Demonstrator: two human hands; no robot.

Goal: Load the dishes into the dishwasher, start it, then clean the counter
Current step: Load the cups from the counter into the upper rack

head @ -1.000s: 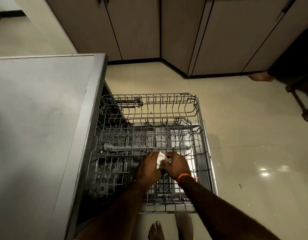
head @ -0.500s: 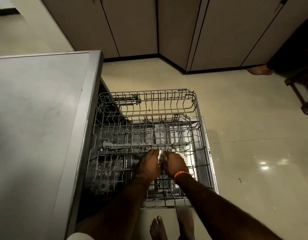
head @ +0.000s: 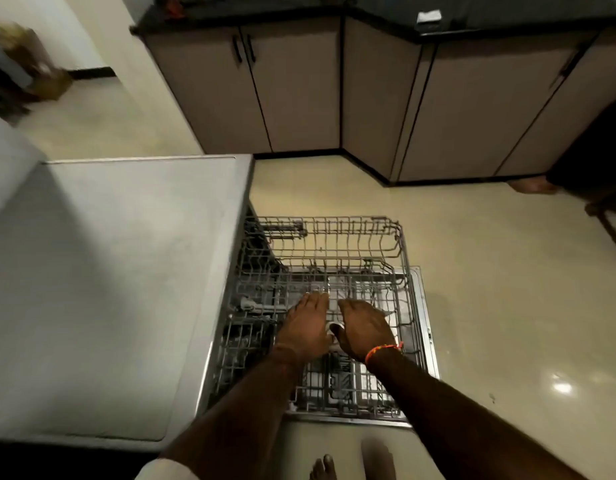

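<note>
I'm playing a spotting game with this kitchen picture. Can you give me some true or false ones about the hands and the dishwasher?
1. The dishwasher rack is pulled out. True.
2. The rack is full of plates. False: no plates show in it.
3. Both hands are over the rack. True: the left hand and the right hand sit side by side.
4. The orange band is on the left wrist. False: it is on the right wrist.
5. The cupboard doors stand open. False: they are closed.

Grey wire rack (head: 337, 237) — pulled out, empty

Pale tiled floor (head: 473, 271), open dishwasher (head: 126, 289) standing on it
</note>
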